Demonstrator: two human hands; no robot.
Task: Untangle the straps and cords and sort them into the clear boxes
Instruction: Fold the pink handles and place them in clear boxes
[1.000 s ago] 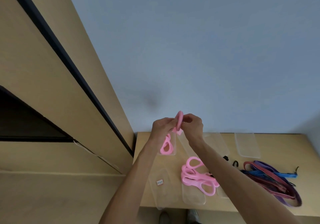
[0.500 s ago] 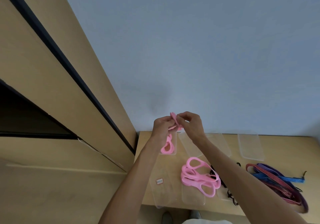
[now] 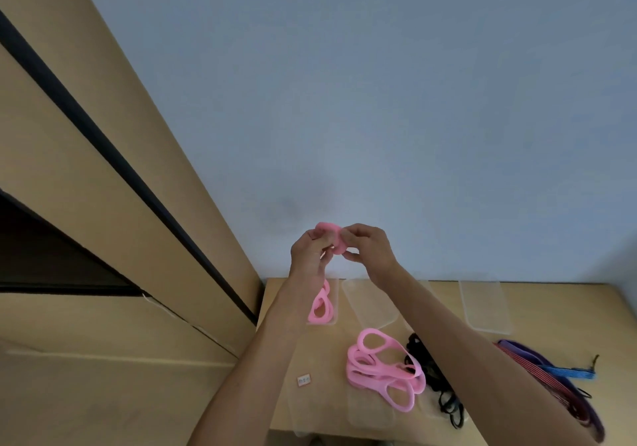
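Both hands — the left hand (image 3: 307,252) and the right hand (image 3: 366,248) — pinch with curled fingers one pink flat elastic strap (image 3: 331,238), raised above the wooden counter (image 3: 537,338). Below lie a loose pink strap pile (image 3: 381,368), black cords (image 3: 435,378), purple-red straps (image 3: 551,380) and clear plastic boxes (image 3: 484,306) — the right forearm partly covers them.

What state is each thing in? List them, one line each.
Left hand: raised, pinching the pink strap.
Right hand: raised, pinching the same strap.
Pink strap: held above the table, coiled.
Pink pile: lying tangled on the table.
Far-left clear box: holds pink straps.
Black cords: tangled on the table.
Striped straps: heaped, unsorted.
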